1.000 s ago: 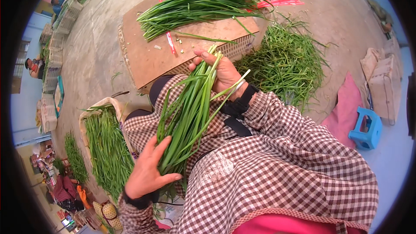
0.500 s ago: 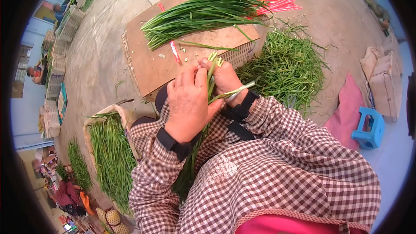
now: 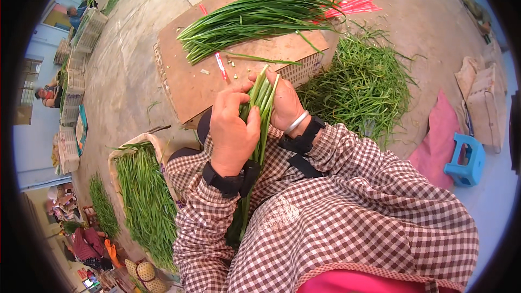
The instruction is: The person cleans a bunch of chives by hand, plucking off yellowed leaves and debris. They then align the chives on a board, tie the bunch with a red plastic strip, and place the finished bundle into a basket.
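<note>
A thin bunch of garlic chives (image 3: 264, 95) stands between my hands, pale stem ends up, its green leaves running down over my lap. My left hand (image 3: 232, 130) is closed round the stems from the left, thumb and fingers pressing on them. From the other side, my right hand (image 3: 286, 102) grips the same stems close to their cut ends; some of its fingers are hidden behind them. Just beyond my hands, a large bundle of chives (image 3: 255, 19) lies on a brown board (image 3: 187, 84), with a red-and-white tie strip (image 3: 221, 66) partly under it.
More red-and-white strips (image 3: 355, 5) lie at the board's far right. A heap of loose leaves (image 3: 361, 81) covers the floor to the right, near a blue stool (image 3: 465, 160) and pink cloth (image 3: 437, 135). At my left stands an open sack of chives (image 3: 142, 190). Other people sit far left.
A pale stalk that stuck out across my right wrist is no longer seen there. My left hand has turned slightly, its fingers now curled more round the stems, which show more fully.
</note>
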Demonstrator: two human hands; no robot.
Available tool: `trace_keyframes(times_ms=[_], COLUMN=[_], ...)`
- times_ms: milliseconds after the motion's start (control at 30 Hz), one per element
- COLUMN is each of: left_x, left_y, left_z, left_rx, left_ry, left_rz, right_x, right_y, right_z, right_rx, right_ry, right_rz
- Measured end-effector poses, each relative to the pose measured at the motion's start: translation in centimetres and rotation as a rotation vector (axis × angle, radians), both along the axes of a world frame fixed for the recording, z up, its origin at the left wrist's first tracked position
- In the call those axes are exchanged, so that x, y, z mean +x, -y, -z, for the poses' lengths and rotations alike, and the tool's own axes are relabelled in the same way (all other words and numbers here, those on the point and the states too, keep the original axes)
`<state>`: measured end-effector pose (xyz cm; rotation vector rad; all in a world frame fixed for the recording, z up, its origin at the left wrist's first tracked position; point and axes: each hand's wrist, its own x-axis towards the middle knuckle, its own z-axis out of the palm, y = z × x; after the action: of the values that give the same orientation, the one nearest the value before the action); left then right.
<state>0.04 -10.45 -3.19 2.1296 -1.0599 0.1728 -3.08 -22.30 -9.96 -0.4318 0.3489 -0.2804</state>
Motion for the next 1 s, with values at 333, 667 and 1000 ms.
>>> trace_keyframes(times_ms=[333,667,1000], left_x=[-0.8,0.7,1.2], left_y=[1.5,1.1,0.8], left_z=[0.0,1.0,0.1], left_rx=[-0.139,-0.216,-0.074], left_ry=[-0.199,-0.392,-0.045], left_rz=[-0.004,0.036,-0.179], right_x=[0.2,0.1,-0.2], right_y=[-0.9,-0.9,-0.8], right_z=[-0.4,-0.6,-0.3], right_rx=[-0.105,-0.279,-0.29], right_ry=[-0.067,-0.11,-0.002], right_rz=[0.073,0.127,0.123])
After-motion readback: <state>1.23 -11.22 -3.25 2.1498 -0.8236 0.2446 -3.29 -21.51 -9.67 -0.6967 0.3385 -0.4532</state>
